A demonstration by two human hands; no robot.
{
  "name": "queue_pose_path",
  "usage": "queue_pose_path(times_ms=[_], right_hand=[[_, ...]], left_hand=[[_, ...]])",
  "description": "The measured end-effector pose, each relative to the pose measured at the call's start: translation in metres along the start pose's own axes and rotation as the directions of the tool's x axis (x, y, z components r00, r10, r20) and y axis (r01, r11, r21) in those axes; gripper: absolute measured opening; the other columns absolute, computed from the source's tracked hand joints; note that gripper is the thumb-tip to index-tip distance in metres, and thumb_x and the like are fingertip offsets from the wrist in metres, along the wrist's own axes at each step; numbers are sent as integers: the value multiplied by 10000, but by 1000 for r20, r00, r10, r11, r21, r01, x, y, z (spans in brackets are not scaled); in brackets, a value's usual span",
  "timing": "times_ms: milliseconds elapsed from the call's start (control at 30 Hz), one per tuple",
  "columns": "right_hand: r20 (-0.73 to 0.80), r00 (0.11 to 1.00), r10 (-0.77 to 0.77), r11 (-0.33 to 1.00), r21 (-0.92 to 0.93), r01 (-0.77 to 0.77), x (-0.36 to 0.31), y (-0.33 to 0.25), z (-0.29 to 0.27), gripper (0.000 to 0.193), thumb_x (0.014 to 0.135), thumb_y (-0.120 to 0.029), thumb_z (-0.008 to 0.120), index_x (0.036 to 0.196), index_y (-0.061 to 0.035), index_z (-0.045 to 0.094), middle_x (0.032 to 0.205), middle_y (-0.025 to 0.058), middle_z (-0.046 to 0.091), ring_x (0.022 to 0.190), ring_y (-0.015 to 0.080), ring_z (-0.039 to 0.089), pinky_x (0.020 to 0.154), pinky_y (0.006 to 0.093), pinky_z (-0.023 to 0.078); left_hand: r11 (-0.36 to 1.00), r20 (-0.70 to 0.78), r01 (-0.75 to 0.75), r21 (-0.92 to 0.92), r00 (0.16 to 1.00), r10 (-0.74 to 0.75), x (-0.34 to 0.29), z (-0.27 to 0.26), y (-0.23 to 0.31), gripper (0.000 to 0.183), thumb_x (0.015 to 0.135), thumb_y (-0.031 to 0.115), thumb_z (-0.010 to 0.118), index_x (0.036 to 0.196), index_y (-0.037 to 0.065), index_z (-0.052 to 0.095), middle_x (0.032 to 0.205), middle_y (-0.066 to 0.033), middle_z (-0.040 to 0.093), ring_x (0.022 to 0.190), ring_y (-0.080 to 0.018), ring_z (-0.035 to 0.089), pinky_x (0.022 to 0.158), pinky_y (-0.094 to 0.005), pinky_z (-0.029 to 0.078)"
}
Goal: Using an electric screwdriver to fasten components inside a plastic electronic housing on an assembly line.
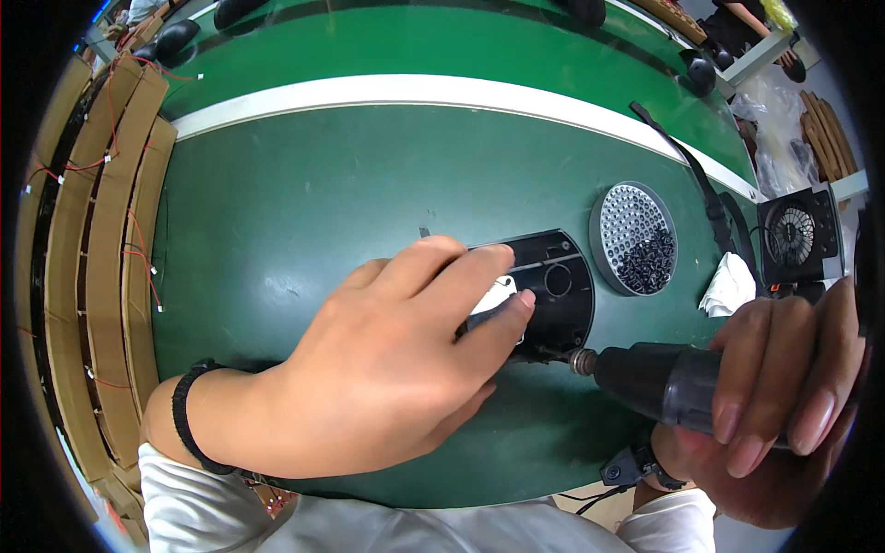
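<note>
Left hand (pixel 396 350) holds one casing (pixel 570 304), right hand (pixel 774 392) one screwdriver (pixel 650 380).

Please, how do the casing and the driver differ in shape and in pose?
The casing is broad with a curved end, while the driver tapers to a metal tip. The casing lies under the left hand; the driver is gripped in the right hand. Both look mostly black.
</note>
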State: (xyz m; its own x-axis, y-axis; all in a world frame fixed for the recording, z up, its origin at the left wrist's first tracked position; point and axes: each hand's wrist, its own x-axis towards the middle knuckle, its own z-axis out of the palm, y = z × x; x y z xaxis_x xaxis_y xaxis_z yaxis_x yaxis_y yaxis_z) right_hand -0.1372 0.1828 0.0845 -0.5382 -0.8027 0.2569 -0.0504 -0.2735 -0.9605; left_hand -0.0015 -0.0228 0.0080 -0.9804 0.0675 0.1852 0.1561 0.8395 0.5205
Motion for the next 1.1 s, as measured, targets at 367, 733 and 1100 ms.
queue_pose_path(times_ms=[367,733,1100], right_hand=[[-89,981,175,983,65,-170,-2,-2,3,330,851,37,780,898,-104,485,715,89,584,736,170,587,783,287,596],[-11,987,160,984,-79,-161,-3,3,-7,222,952,-73,688,956,-91,466,769,61,570,677,145,555,638,274,501],[-103,973,-207,976,-87,198,-1,34,17,320,953,-99,643,1090,-104,354,885,52,563,573,150,540,594,303,475]], left_hand=[[985,-98,-101,140,989,115,-1,12,-7,620,572,101,839,1179,56,721,1307,-184,601,1059,-370,642,821,-437,551],[993,-91,-67,102,993,77,-1,9,-6,599,582,109,836,1168,58,726,1287,-174,597,1027,-371,644,793,-428,548],[997,-96,-57,42,993,61,-1,13,-9,581,585,111,840,1149,40,718,1283,-174,585,1017,-364,641,794,-433,550]])
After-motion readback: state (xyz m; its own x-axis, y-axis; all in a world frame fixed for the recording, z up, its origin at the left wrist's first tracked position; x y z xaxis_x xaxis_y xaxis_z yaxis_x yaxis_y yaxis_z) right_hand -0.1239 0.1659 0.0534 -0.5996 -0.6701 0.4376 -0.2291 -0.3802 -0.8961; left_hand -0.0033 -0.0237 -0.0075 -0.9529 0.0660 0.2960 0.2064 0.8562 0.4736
